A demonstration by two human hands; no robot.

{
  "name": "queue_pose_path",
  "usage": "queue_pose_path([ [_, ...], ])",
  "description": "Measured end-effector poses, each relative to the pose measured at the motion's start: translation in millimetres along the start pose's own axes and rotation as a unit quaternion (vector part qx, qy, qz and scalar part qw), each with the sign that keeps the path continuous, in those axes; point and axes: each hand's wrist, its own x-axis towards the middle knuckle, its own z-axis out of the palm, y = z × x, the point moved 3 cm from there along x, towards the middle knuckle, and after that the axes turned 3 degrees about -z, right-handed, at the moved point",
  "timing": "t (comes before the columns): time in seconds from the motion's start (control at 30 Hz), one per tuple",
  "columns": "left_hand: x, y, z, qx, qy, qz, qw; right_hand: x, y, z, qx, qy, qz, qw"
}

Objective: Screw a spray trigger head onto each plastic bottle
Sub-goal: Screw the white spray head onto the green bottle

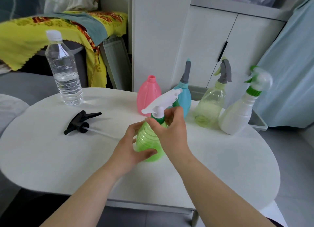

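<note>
The right hand [169, 130] pinches the dark green collar [158, 119] of the white plastic trigger head [161, 99], ready to twist. The left hand [130, 148] grips the ribbed translucent green bottle [147, 140] mid-table, bracing it. Beyond, the pink plastic bottle [148, 95] stands uncapped, the black trigger head [81, 122] lying loose for it.

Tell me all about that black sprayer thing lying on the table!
The black trigger head looks like plastic, with a lever and a round screw collar. A thin pale tube sticks out of it. It lies on its side on the white table, left of the green bottle. Nothing holds it.
</note>
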Motion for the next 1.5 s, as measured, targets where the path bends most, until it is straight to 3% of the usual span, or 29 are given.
queue_pose_path([
  [0.27,0.1,4.2,1.2,-0.011,-0.003,0.002,1.0,-1.2,-8.4,-9.3,-0.012,-0.125,-0.031,0.992],
  [0.53,0.6,0.4,0.8,-0.011,0.0,0.002,1.0,4.4,-3.9,-10.4,-0.048,-0.06,0.0,0.997],
  [0.8,2.3,1.3,1.4,-0.017,-0.006,0.003,1.0,3.6,-9.6,-17.2,-0.003,-0.143,-0.017,0.989],
  [1.1,1.5,3.8,3.5,-0.014,0.009,0.001,1.0,1.2,-2.4,-3.5,-0.011,-0.014,-0.023,1.0],
  [1.27,1.4,4.3,2.3,-0.009,0.007,0.007,1.0,7.7,-8.2,-4.9,-0.113,-0.097,-0.026,0.989],
  [1.37,1.7,2.7,2.5,-0.016,0.006,0.009,1.0,8.3,-15.9,-16.0,-0.085,-0.156,-0.013,0.984],
  [1.5,2.0,1.9,3.5,-0.019,0.007,0.004,1.0,10.1,-14.8,-19.6,-0.074,-0.119,0.001,0.99],
])
